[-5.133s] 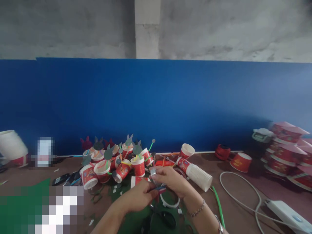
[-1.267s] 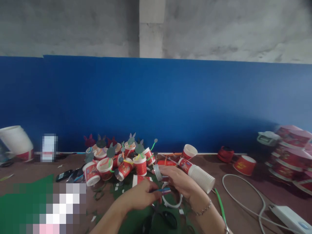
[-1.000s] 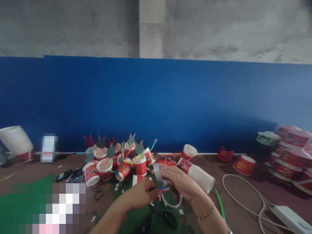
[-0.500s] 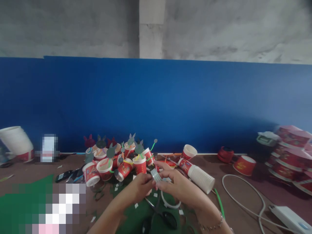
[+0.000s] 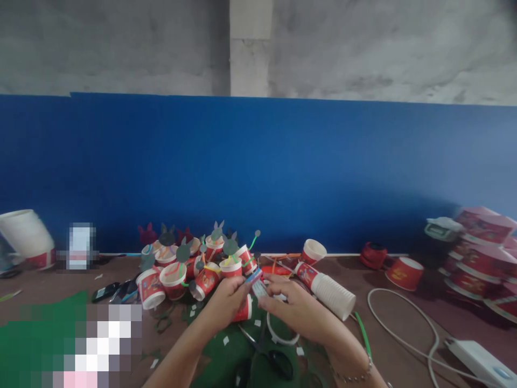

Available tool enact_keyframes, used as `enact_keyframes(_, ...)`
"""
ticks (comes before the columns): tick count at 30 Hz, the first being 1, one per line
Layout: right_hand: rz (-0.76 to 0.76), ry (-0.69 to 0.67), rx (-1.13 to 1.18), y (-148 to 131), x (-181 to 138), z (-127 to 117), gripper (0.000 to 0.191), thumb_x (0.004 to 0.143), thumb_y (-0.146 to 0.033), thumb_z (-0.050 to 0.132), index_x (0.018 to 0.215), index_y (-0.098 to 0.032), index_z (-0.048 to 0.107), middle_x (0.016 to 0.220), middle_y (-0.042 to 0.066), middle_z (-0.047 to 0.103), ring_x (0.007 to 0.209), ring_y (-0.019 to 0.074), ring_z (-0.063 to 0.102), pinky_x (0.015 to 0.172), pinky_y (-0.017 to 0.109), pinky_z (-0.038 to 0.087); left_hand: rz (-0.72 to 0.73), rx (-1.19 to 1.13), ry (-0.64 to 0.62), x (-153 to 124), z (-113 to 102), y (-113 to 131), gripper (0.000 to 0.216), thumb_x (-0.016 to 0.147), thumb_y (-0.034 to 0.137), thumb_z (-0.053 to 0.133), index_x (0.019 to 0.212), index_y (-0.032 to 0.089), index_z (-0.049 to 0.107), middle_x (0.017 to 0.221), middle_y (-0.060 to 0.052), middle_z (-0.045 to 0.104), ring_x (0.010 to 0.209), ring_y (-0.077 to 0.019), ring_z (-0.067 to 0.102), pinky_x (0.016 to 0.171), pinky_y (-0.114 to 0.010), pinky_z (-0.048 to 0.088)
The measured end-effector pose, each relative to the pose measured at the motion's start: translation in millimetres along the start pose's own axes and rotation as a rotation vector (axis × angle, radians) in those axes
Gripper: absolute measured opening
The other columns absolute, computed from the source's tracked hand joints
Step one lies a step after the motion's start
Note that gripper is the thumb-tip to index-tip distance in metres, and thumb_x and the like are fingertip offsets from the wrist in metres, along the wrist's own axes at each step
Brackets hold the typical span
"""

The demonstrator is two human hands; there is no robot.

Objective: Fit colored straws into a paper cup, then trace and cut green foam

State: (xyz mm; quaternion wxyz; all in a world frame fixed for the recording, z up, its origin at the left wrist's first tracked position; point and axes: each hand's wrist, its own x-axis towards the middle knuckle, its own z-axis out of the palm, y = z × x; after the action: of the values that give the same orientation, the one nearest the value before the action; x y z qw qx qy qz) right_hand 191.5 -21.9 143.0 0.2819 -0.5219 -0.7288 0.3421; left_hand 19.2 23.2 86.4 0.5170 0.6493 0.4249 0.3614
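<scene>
Fingers (image 5: 235, 285) on blue-red strip (image 5: 254, 276), cup lettering (image 5: 400, 276) blurred

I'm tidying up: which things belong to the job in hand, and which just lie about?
Probably the job:
blue-and-red strip at the left hand
silvery ribbed piece at the right hand
red-and-white paper cup nearby
black-handled metal scissors

Probably just lying about:
looped white cable
white rectangular plastic box

Seemingly a craft workshop, bare concrete wall (image 5: 121, 51) above a blue band (image 5: 258, 172), brown desk (image 5: 355, 275) with paper cups (image 5: 174, 286) bearing cut-out eared heads (image 5: 184, 251) by its far edge, scissors (image 5: 280, 365) and paper scraps (image 5: 226, 340) farther from that edge, nested cups (image 5: 334, 296) to their right
</scene>
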Motion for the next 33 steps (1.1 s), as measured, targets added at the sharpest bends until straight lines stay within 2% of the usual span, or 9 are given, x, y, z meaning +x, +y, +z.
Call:
enact_keyframes(3,-0.031,0.011,0.020,1,1,0,0.028,0.083,-0.040,0.053,0.074,-0.021,0.071,0.117,0.008,0.062,0.122,0.0263,0.046,0.100,0.039,0.036,0.010,-0.019,0.007,0,1,0,0.037,0.080,0.053,0.047,0.067,0.018,0.045,0.045,0.009,0.034,0.041,-0.0069,0.028,0.040,-0.021,0.018)
enact_keyframes(6,-0.026,0.020,0.006,3,1,0,0.031,0.084,-0.041,0.051,0.074,-0.021,0.071,0.118,0.008,0.060,0.119,0.0256,0.047,0.098,0.038,0.037,0.025,-0.034,0.016,-1,1,3,0.034,0.082,0.050,0.046,0.070,0.018,0.046,0.045,0.010,0.034,0.041,-0.0071,0.029,0.040,-0.020,0.020)
enact_keyframes(8,-0.039,0.016,-0.011,3,1,-1,0.032,0.086,-0.041,0.048,0.072,-0.020,0.068,0.108,0.007,0.063,0.105,0.0230,0.055,0.089,0.034,0.042,0.041,-0.014,0.032,-2,2,4,0.034,0.082,0.048,0.046,0.065,0.019,0.043,0.044,0.009,0.034,0.041,-0.0070,0.029,0.041,-0.020,0.020)
enact_keyframes(10,-0.073,0.006,-0.034,3,1,-1,0.032,0.088,-0.037,0.044,0.070,-0.020,0.064,0.090,0.004,0.064,0.085,0.0184,0.059,0.076,0.030,0.045,0.059,0.002,0.052,-2,3,3,0.035,0.082,0.047,0.046,0.062,0.019,0.041,0.044,0.009,0.033,0.041,-0.0070,0.028,0.041,-0.020,0.021)
enact_keyframes(12,-0.105,0.005,-0.054,3,2,-1,0.032,0.089,-0.034,0.042,0.066,-0.020,0.060,0.076,0.001,0.060,0.073,0.0155,0.056,0.069,0.027,0.043,0.071,0.000,0.057,-2,4,2,0.034,0.082,0.046,0.047,0.062,0.019,0.041,0.044,0.010,0.031,0.042,-0.0071,0.028,0.041,-0.020,0.020)
enact_keyframes(14,-0.118,0.012,-0.070,5,3,-1,0.032,0.089,-0.032,0.042,0.063,-0.019,0.058,0.071,0.000,0.058,0.070,0.0144,0.054,0.067,0.026,0.042,0.075,-0.001,0.057,-1,5,1,0.033,0.083,0.045,0.046,0.064,0.019,0.042,0.046,0.010,0.030,0.043,-0.0071,0.026,0.042,-0.020,0.019)
enact_keyframes(19,-0.050,0.023,-0.099,14,7,1,0.040,0.089,-0.039,0.040,0.056,-0.019,0.052,0.057,-0.001,0.050,0.056,0.0123,0.049,0.057,0.025,0.038,0.122,0.037,0.116,-1,3,1,0.027,0.084,0.040,0.045,0.068,0.018,0.046,0.049,0.008,0.032,0.045,-0.0078,0.029,0.044,-0.021,0.022)
enact_keyframes(25,-0.047,0.041,-0.124,18,8,2,0.043,0.089,-0.042,0.041,0.053,-0.019,0.048,0.053,-0.003,0.045,0.053,0.0114,0.045,0.057,0.024,0.037,0.038,-0.106,0.086,-3,2,7,0.026,0.080,0.042,0.046,0.066,0.020,0.043,0.045,0.010,0.030,0.042,-0.0074,0.027,0.041,-0.021,0.020)
enact_keyframes(33,-0.057,0.025,-0.124,21,10,3,0.041,0.089,-0.040,0.040,0.056,-0.019,0.053,0.054,-0.003,0.048,0.054,0.0105,0.045,0.057,0.023,0.037,-0.066,-0.218,0.090,-5,1,14,0.026,0.074,0.042,0.052,0.066,0.019,0.044,0.043,0.010,0.034,0.039,-0.0053,0.025,0.038,-0.019,0.017)
